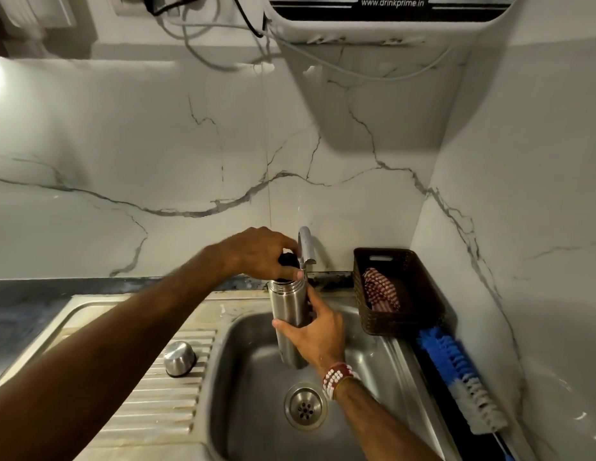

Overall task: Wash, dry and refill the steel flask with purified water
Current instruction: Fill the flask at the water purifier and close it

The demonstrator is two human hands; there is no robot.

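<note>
Steel flask (pixel 287 311) over the sink (pixel 253 377) — right hand (pixel 315 332) wraps its body, left hand (pixel 256 254) clasps the black stopper (pixel 286 259) at its mouth.

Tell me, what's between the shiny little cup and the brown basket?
The steel flask, gripped by the right hand over the sink basin, with the left hand holding a black cap at its mouth. The head view shows it.

The steel flask (pixel 287 311), a brushed cylinder with a ridged neck, is held upright over the sink (pixel 243 361), below the tap (pixel 305 244). Its black stopper (pixel 287 259) is at the mouth. The domed steel cap (pixel 179 358) sits rim-down on the drainboard (pixel 177 404), left.
</note>
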